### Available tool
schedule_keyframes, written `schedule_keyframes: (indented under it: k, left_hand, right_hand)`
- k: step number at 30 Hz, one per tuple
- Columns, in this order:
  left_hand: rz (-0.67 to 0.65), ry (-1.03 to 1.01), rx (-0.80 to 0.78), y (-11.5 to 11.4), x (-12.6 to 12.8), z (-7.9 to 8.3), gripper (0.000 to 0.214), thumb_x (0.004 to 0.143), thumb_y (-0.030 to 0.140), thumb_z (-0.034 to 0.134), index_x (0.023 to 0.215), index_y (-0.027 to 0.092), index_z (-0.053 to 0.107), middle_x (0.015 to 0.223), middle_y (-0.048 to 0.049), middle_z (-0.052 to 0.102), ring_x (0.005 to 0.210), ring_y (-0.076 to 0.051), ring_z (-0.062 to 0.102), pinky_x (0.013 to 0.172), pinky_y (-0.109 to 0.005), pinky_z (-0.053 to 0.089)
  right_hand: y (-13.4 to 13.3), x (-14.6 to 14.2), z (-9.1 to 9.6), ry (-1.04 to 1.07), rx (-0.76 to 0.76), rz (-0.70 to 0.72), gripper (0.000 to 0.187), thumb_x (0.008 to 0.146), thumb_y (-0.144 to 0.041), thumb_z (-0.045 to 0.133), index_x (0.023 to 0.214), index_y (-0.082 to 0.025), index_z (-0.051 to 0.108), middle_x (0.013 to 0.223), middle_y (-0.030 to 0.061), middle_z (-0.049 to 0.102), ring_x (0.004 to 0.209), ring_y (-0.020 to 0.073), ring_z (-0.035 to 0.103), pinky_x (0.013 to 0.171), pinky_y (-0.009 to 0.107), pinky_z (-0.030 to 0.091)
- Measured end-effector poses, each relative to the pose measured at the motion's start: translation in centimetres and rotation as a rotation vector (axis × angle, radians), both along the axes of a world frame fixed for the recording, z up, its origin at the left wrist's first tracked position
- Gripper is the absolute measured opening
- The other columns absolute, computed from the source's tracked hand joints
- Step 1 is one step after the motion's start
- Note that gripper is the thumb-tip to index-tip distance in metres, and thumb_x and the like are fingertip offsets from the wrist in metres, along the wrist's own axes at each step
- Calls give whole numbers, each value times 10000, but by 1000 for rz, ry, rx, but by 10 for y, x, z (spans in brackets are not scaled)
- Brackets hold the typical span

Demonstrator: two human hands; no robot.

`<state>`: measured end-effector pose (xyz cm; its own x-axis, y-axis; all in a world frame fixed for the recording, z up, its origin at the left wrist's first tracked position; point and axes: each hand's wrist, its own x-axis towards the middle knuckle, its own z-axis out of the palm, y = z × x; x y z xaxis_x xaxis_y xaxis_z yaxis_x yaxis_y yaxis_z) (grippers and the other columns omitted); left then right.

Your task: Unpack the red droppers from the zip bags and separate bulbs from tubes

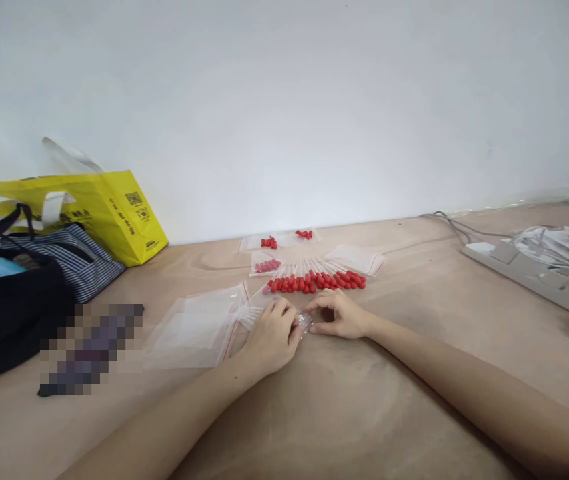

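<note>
Clear bag [305,322] pinched by two hands, perhaps sealed.

A yellow shopping bag [114,213] leans against the white wall [284,100] on the left beside a striped bag [77,263], while a power strip [534,277] with cables [451,227] lies at right.

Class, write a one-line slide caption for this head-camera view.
Both hands press a small clear bag on the table, beside red-capped droppers.
</note>
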<state>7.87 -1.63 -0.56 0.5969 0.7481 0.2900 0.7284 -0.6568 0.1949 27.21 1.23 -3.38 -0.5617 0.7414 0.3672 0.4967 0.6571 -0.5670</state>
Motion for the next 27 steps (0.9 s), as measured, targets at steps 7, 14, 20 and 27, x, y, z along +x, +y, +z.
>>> schedule_keyframes:
  k: [7,14,20,27]
  left_hand:
    - [-21,-135,-109,-6,-4,8,177,642,284,604,695,175,475,824,-36,482,788,-195,479,706,-347,410]
    - [-23,-207,-196,3,-6,6,83,722,181,512,647,162,543,832,-41,529,738,-146,514,678,-292,420]
    - [-54,-205,-321,11,-10,12,169,749,181,505,631,161,625,823,-41,544,696,-127,517,617,-261,418]
    - [-69,-237,-313,12,-8,10,88,678,154,581,591,152,595,840,-42,519,741,-138,513,643,-266,428]
  right_hand:
    - [2,-7,-8,253,-344,122,380,647,-350,680,978,-172,625,761,15,629,682,129,557,639,261,432]
    - [-4,-12,0,129,-88,-83,84,740,-239,596,700,-203,661,654,-3,635,661,126,519,680,272,396]
    - [-4,-11,-1,78,43,-131,75,750,-237,595,712,-218,657,636,-2,626,676,136,511,695,286,370]
    - [-4,-11,-4,45,112,-131,75,769,-264,586,728,-233,641,659,-9,625,706,138,512,727,304,321]
